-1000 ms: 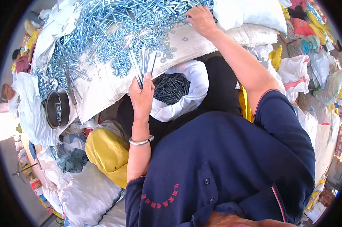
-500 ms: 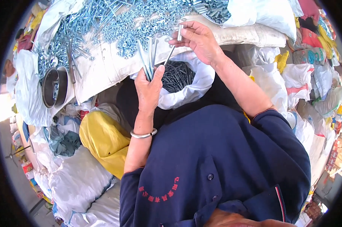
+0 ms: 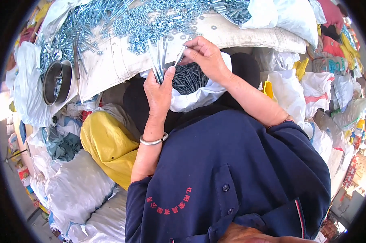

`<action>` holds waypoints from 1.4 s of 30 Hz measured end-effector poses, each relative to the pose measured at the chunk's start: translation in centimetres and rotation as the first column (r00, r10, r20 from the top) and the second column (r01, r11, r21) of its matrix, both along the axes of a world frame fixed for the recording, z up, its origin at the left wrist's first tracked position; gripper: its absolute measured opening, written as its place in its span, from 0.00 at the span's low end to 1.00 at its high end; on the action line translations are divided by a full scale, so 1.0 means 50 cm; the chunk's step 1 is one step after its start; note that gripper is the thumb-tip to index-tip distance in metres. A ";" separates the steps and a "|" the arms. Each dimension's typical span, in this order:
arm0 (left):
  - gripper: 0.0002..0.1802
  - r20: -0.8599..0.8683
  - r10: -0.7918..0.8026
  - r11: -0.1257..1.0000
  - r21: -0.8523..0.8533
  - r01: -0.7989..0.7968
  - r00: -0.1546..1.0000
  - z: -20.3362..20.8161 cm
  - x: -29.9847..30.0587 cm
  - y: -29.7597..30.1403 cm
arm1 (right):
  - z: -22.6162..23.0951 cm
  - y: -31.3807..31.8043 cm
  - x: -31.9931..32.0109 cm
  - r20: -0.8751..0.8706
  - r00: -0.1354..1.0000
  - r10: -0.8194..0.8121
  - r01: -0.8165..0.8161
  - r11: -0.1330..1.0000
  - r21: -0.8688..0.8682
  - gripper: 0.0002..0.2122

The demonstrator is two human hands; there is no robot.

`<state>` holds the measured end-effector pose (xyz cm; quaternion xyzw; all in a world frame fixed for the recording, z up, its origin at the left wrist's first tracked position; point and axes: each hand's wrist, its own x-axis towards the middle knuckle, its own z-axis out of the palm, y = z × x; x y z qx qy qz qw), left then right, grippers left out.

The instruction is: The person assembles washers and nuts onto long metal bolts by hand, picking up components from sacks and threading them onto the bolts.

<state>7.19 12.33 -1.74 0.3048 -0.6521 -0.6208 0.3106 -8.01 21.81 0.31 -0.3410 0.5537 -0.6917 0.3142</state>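
Note:
My left hand is closed around several slim silvery metal rods that point up and away from me. One of them leans right, out past the thumb. Thumb and fingers of my right hand pinch a short shiny metal sleeve, which lines up with that leaning rod's upper end. Whether the rod sits inside the sleeve is too small to tell. Below both hands stands an open white sack holding many dark thin rods.
On the cloth-covered table ahead lie heaps of nuts, long bolts and metal sleeves. A dark round pan stands at its left edge. A yellow sack and white sacks crowd the left; more bags fill the right.
My right hand has come down and left with the metal sleeve, bringing it to the leaning rod's end. My left hand keeps its hold on the rods, nearly still.

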 end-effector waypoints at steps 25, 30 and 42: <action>0.13 -0.215 0.170 0.928 0.364 -0.083 0.962 0.003 0.037 -0.041 | -0.010 -0.171 -0.114 -0.716 0.583 0.384 -0.133 0.915 0.382 0.08; 0.12 -0.195 0.178 0.927 0.363 -0.098 0.964 0.008 0.039 -0.044 | -0.040 -0.183 -0.090 -0.864 0.411 0.290 0.011 0.946 0.323 0.06; 0.14 -0.097 0.151 0.925 0.366 -0.106 0.984 -0.023 0.038 -0.035 | -0.051 -0.158 -0.107 -0.744 0.643 0.180 -0.025 0.976 0.214 0.06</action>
